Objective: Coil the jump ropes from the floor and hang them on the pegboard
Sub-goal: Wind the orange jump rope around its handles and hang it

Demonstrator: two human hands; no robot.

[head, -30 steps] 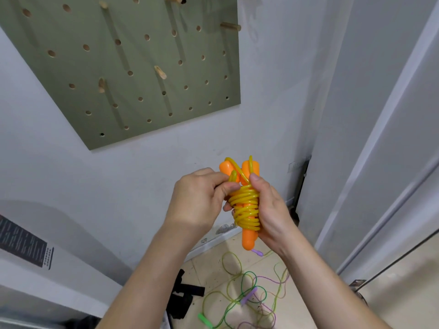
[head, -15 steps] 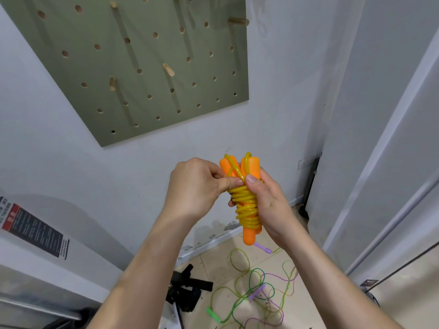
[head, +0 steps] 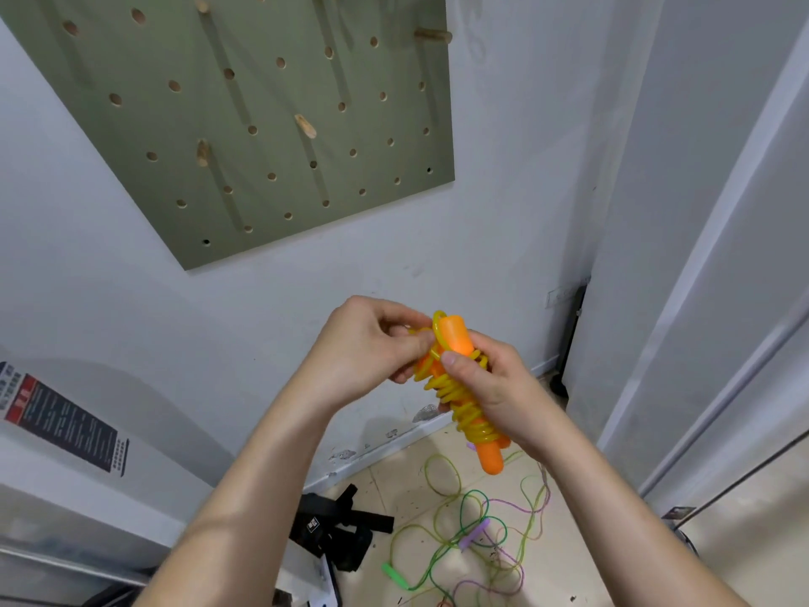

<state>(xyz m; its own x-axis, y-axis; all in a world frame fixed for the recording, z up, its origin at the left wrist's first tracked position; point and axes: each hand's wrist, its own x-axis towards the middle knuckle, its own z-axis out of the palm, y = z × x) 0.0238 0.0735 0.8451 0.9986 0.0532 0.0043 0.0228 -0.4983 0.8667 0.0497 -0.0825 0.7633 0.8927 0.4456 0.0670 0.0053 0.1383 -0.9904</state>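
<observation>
An orange-handled jump rope (head: 455, 339) with yellow cord coiled round its two handles is held in front of me at chest height. My right hand (head: 490, 387) grips the bundle from the right, thumb on the coils. My left hand (head: 367, 343) pinches the yellow cord near the handles' upper end. The green pegboard (head: 262, 168) hangs tilted on the white wall above, with several wooden pegs such as one peg (head: 305, 125) near its middle. On the floor below lie tangled green and purple jump ropes (head: 473, 532).
A black strap object (head: 337, 527) lies on the tiled floor left of the ropes. A white appliance with a dark label (head: 61, 427) stands at the left. A grey door and frame (head: 700, 256) fill the right side.
The view has tilted down slightly, so the pegboard sits lower in frame. The bundle has tipped, its top leaning left, and my left hand has worked the cord near the handle tops.
</observation>
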